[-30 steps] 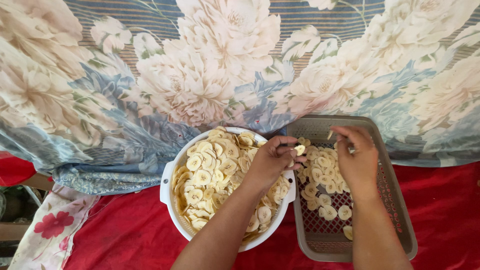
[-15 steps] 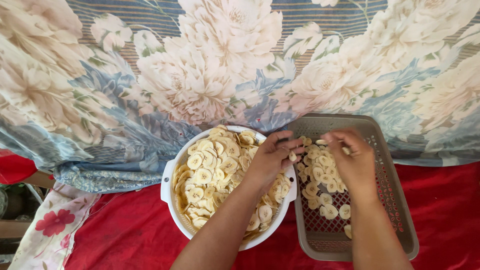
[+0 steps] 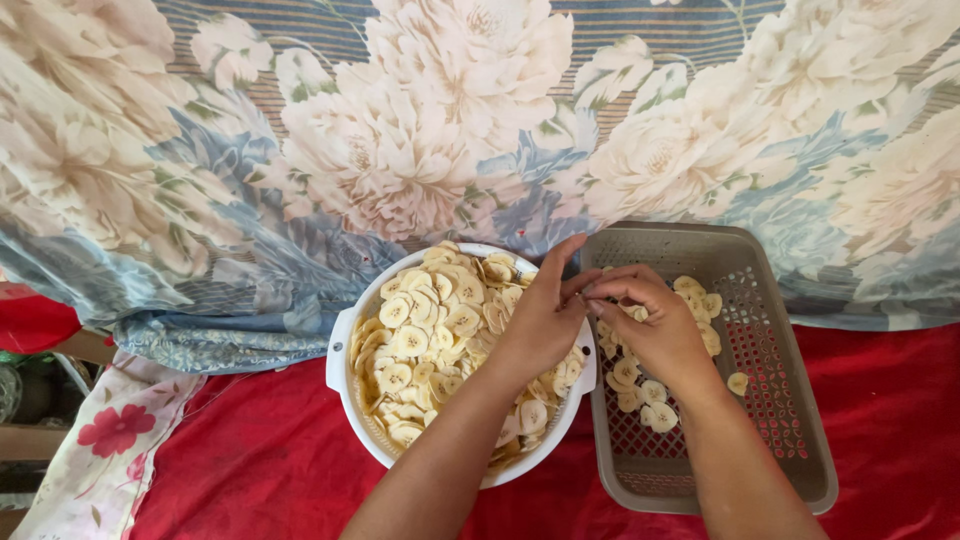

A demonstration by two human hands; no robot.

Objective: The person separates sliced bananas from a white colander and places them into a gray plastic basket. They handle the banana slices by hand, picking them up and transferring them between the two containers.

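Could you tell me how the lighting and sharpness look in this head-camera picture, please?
Head view: soft, even daylight with no glare; the banana slices in the white bowl are crisp; the left hand and right hand look sharp, casting only faint shadows on the grey tray; the floral cloth bows slightly toward the edges.

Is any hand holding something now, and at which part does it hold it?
It cannot be told for sure. The fingertips of the left hand and right hand meet above the grey tray, hiding whatever is pinched.

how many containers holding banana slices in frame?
2. A white bowl heaped with slices sits at centre under the left hand; a grey perforated tray lies right of it, under the right hand.
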